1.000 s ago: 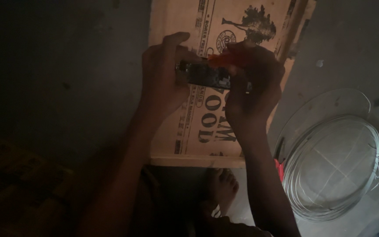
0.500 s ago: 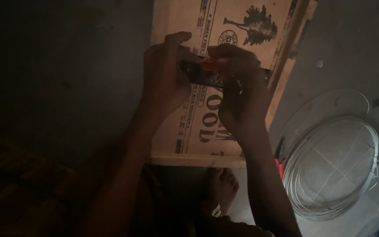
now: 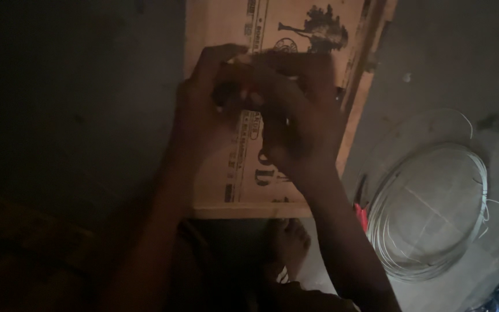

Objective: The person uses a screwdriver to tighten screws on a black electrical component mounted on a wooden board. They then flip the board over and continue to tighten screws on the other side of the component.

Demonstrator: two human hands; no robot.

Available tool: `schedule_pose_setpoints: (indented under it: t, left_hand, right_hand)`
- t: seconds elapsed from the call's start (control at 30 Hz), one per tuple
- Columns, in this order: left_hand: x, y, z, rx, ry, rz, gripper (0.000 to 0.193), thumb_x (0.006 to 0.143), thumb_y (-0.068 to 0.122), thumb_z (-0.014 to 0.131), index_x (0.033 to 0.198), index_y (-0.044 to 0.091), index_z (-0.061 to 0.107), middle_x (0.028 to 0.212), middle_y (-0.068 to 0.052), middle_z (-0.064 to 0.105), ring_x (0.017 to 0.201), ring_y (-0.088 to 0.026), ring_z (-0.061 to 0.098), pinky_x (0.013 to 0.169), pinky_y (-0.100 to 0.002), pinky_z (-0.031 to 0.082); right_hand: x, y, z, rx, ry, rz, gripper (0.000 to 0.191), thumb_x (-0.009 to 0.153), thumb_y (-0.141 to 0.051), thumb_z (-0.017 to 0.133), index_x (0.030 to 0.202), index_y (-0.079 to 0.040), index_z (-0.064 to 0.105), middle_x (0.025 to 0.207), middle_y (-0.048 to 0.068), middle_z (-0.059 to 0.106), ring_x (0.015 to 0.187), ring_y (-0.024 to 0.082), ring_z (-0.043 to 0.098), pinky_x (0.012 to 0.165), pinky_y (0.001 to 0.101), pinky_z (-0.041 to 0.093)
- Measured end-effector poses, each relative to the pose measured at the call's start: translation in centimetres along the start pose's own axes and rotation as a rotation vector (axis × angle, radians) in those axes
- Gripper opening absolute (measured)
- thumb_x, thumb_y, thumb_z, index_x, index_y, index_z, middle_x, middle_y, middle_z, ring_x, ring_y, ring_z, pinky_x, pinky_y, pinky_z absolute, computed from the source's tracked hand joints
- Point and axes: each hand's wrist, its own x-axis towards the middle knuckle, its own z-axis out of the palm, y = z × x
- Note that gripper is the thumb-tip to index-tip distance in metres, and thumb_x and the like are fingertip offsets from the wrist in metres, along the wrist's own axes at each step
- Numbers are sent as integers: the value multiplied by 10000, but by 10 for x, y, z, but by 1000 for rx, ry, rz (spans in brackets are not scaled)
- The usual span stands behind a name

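Two hands over a printed wooden board on a dim concrete floor

The board (image 3: 295,34) lies far centre, a wire coil (image 3: 428,214) to its right. The left hand (image 3: 203,112) and right hand (image 3: 298,124) meet above the board, fingers curled around a small dark object (image 3: 232,92), mostly hidden.

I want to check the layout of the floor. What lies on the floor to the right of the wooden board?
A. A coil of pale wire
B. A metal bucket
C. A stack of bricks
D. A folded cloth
A: a coil of pale wire lies in loose round loops on the grey floor, right of the wooden board.
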Motion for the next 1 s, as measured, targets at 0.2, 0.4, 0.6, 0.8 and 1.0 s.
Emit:
schedule_pose_setpoints:
  t: [0.2, 0.4, 0.6, 0.8, 1.0]
  left_hand:
    - [3, -3, 3, 49, 75, -163, 372, 1006, -37, 649, 1350, 70, 555, 1044, -81, 793, 1014, -174, 802, 839, -300, 643]
    - [14, -10, 22, 279, 159, -121, 293, 986, 183, 818, 1186, 64, 641, 866, -113, 733, 783, -205, 728, 693, -356, 591]
    - [10, -35, 18, 274, 54, 23, 222, 987, 18, 657, 1202, 56, 620, 1003, -109, 750, 917, -197, 766, 775, -335, 612]
    - [2, -37, 11, 163, 37, 201, 269, 1007, -37, 607, 1269, 22, 625, 1144, -119, 719, 996, -231, 739, 829, -354, 626]
    - [-8, -30, 14, 230, 97, -107, 33, 1036, 61, 694, 1039, 93, 703, 921, -3, 736, 818, -114, 735, 716, -282, 627]
  right_hand:
    - [-25, 4, -4, 197, 7, 164, 439, 1069, -5, 668, 1461, -123, 510, 1396, 95, 574, 1306, 265, 609, 1055, 352, 567]
    - [-86, 10, -14, 260, -15, 477, 256, 1033, -152, 671, 1277, -92, 620, 1217, 100, 660, 1109, 207, 692, 886, 330, 581]
    - [-184, -1, -30, 408, -197, 724, 218, 951, -90, 663, 1162, -52, 703, 1132, 83, 705, 1041, 197, 697, 888, 340, 549]
    - [-255, -8, -50, 520, -134, 874, 168, 933, -33, 641, 1086, -29, 710, 1081, 81, 715, 1038, 196, 690, 918, 330, 526]
    - [-287, -11, -70, 442, -62, 915, 183, 950, -54, 643, 1122, -23, 699, 1078, 90, 710, 1034, 189, 698, 920, 322, 538]
